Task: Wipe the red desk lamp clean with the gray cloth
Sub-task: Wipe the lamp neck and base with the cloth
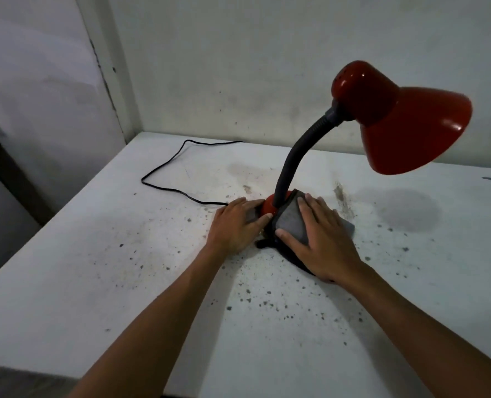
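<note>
The red desk lamp stands on a stained white table; its red shade (pixel 405 119) leans right on a black flexible neck (pixel 293 165). Most of the red base (pixel 268 206) is covered. The gray cloth (pixel 291 222) is draped over the right and front of the base. My right hand (pixel 322 239) lies flat on the cloth, fingers spread, pressing it against the base. My left hand (pixel 234 225) rests on the left side of the base, fingers laid over it, holding it steady.
The lamp's black cord (pixel 164 168) loops across the table to the left and back toward the wall (pixel 238 67). The white table (pixel 123 282) carries dark specks and stains. Its left edge drops beside a dark piece of furniture (pixel 6 173).
</note>
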{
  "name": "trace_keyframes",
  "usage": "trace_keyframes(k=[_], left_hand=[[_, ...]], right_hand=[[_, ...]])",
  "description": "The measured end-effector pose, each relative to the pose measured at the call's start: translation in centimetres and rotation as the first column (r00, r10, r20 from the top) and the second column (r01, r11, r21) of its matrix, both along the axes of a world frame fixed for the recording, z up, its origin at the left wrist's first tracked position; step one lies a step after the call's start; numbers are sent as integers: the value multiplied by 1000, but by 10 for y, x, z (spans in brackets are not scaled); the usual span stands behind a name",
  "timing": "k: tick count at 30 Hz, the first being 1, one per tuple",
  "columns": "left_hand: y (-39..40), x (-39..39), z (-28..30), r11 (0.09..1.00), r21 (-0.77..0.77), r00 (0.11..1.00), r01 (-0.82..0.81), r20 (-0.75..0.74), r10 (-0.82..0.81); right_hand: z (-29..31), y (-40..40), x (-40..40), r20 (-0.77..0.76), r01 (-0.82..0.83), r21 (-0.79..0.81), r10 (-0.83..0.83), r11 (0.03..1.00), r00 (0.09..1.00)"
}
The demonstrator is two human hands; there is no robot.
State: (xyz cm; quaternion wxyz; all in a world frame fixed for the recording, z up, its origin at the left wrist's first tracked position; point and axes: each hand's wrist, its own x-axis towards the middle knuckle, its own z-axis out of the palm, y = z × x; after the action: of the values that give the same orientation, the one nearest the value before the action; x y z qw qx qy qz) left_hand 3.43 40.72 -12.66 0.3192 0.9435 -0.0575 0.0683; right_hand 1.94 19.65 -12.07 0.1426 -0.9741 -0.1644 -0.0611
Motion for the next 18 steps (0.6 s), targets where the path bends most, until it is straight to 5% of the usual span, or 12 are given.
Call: trace_keyframes(k=[9,18], left_hand=[[-2,-6,4,1000,30,999,8,37,-9],[1,-3,0,999,0,996,33,83,-33]], right_hand=[[-1,-3,-2,-3,-1,31,1,1000,1000],[10,-29,31,-180,-101,199,138,975,974]])
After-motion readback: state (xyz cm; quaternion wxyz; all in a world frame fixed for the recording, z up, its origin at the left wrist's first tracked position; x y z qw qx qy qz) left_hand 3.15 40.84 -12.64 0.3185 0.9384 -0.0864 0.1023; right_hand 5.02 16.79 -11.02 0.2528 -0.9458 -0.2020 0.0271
